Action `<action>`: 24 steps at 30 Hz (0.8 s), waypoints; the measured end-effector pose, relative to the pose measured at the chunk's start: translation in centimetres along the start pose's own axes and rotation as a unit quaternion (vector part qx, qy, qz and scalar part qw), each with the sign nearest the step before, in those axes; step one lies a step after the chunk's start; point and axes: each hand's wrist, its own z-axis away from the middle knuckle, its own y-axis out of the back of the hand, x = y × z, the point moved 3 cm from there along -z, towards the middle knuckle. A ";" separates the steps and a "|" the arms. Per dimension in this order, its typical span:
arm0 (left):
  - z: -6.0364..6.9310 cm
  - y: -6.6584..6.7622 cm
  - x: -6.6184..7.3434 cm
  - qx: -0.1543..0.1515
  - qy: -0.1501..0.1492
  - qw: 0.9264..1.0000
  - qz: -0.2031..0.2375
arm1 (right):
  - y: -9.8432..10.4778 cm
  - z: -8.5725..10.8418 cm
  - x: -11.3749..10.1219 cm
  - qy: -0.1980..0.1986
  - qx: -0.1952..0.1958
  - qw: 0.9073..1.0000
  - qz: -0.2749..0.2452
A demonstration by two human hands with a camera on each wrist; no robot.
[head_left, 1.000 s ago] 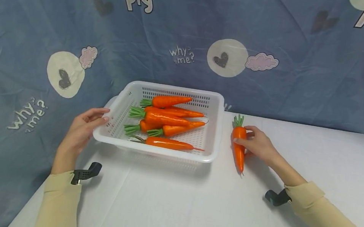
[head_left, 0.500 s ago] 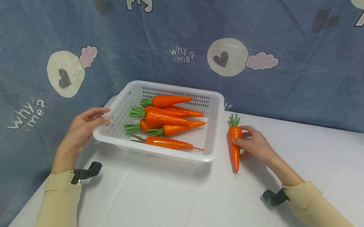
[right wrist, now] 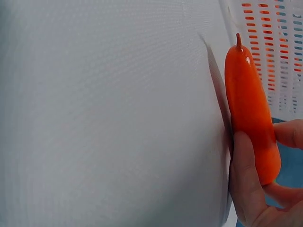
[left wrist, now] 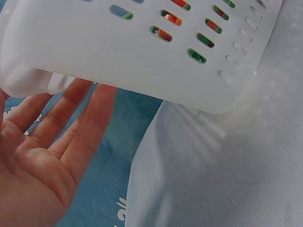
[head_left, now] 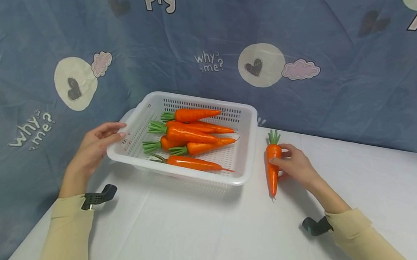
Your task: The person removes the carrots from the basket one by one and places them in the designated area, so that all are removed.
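A white perforated plastic basket stands on the left part of the table with several orange carrots lying in it, green stubs to the left. My left hand holds the basket's left end, thumb tip at the rim. In the left wrist view, its fingers reach under the basket's edge and their tips are hidden. To the basket's right, my right hand pinches a single carrot between thumb and fingers. This carrot points green end away, thin tip toward me. The right wrist view shows the carrot close beside the white cloth.
White cloth covers the table. Behind it hangs a blue printed curtain, close to the basket's back rim. At left the table edge ends near my left forearm. Each wrist wears a black camera mount.
My right hand has shifted the carrot slightly left and then back right, beside the basket. The left hand, basket and carrots in it have stayed in place.
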 end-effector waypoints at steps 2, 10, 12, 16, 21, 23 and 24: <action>0.0 0.0 0.0 0.001 0.001 1.000 0.000 | 0.0 0.0 0.0 -0.001 0.000 1.000 -0.002; 0.0 0.1 -0.1 0.002 0.005 1.000 -0.004 | -0.1 0.3 0.1 -0.004 0.008 1.000 0.004; 0.0 0.0 -0.1 0.001 0.004 1.000 -0.004 | -0.1 0.4 0.1 -0.003 0.011 1.000 0.001; 0.0 0.0 -0.1 -0.001 0.002 1.000 -0.001 | 0.1 0.5 0.1 0.005 0.016 1.000 -0.006; 0.0 0.0 0.0 -0.003 -0.002 1.000 0.002 | 0.4 0.9 0.2 0.014 0.020 1.000 -0.009; 0.0 0.0 0.0 -0.003 -0.004 1.000 0.003 | 0.6 1.1 0.2 0.018 0.024 1.000 -0.007; 0.0 0.0 0.0 -0.004 -0.005 1.000 0.004 | 0.7 1.2 0.2 0.022 0.027 0.999 -0.003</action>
